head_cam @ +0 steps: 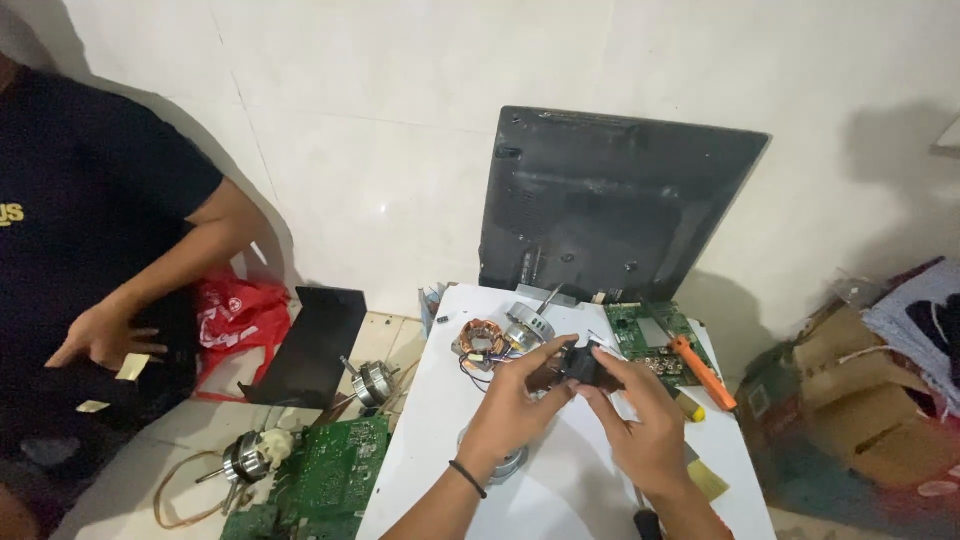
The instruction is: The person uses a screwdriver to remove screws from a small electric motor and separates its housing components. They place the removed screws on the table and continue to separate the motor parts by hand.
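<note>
Over a small white table [440, 450], my left hand [515, 405] and my right hand [645, 425] together grip a small black boxy part [585, 367]. The fingertips of both hands pinch its sides. A thin black band circles my left wrist. Just beyond the hands lie a motor stator with copper windings [482, 338] and a round silver motor housing [528, 325]. Another round metal part [510, 465] is partly hidden under my left wrist.
A green circuit board [650, 335] and an orange-handled tool [702, 372] lie at the table's right. A dark panel [610, 200] leans on the wall behind. On the floor at left: circuit boards [335, 465], small motors [248, 458], a red bag [235, 315]. Another person [90, 250] sits far left. Cardboard boxes [860, 400] stand right.
</note>
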